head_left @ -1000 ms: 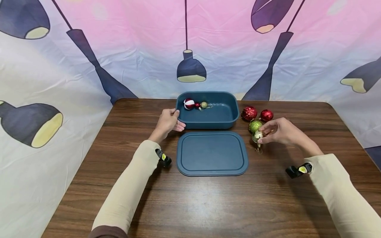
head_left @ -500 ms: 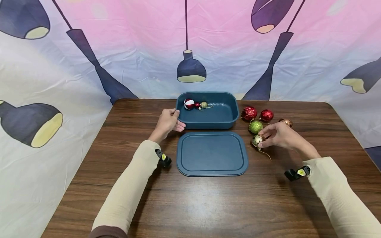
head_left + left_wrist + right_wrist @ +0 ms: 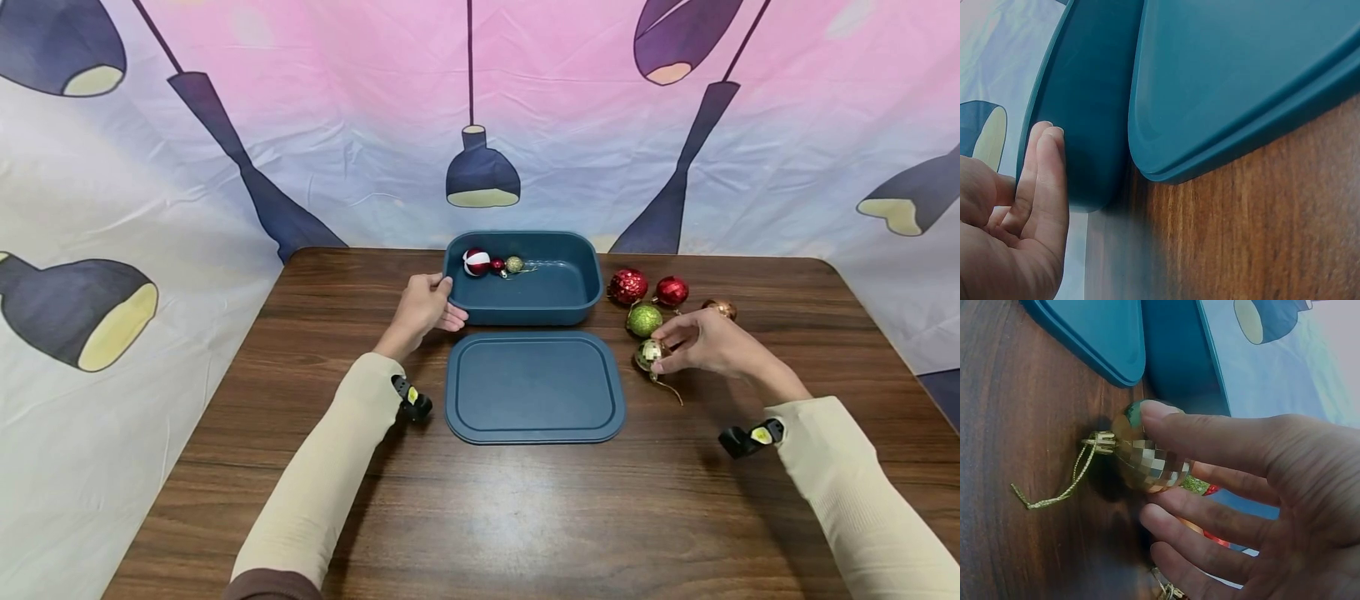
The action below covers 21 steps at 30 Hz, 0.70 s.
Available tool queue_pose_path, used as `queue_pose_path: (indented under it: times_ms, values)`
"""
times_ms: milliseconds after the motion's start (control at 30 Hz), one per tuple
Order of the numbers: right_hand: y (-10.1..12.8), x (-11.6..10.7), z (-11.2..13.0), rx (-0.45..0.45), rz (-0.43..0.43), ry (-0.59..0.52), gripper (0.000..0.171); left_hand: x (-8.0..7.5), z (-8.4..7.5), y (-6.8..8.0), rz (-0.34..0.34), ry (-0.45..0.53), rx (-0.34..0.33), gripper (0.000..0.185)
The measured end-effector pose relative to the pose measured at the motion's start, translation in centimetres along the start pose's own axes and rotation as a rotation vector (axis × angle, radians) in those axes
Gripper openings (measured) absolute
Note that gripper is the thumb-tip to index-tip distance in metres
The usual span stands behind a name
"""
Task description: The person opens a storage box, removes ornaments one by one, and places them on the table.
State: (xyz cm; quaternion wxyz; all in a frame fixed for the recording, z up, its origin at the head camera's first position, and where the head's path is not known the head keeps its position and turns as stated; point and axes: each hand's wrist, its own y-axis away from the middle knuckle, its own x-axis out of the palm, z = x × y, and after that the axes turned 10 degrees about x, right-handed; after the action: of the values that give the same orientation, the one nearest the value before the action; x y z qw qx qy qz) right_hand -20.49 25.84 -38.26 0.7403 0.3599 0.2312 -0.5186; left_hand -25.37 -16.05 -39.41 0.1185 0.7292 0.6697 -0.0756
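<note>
A smooth fabric backdrop with light creases hangs behind the wood-grained bench (image 3: 480,521). At left, the left hand (image 3: 422,307) lies against the end of a matte teal box (image 3: 517,317), its fingers (image 3: 1050,187) nearly straight and touching the outer wall, curled round nothing. Within the box's rounded rectangular walls sit a red-and-white segmented ball (image 3: 476,262), a tiny glossy red ball (image 3: 497,265) and a grainy gold one (image 3: 514,264). Nearer the person, a flat lid (image 3: 536,387) with rounded corners and a stepped edge lies on the bench. Right of these come a crinkled red ball (image 3: 627,286), a rough green ball (image 3: 644,320) and a mirror-tiled gold ball (image 3: 1150,467), pinched between thumb and fingers of the right hand (image 3: 712,343), a metallic cord (image 3: 1060,494) trailing from its cap. Beyond are a shiny red ball (image 3: 672,290) and, partly hidden, a coppery ball (image 3: 721,308).
</note>
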Motion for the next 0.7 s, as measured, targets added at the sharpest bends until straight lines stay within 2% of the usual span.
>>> queue_pose_path:
  times_ms: [433, 700]
  values:
    - [0.1, -1.1, 0.5, 0.015, 0.011, 0.018, 0.053, -0.2, 0.1, 0.1, 0.004, 0.002, 0.006, 0.055]
    - [0.1, -2.4, 1.6, 0.015, -0.017, 0.086, 0.055, -0.1, 0.1, 0.0, 0.003, 0.007, 0.004, 0.055]
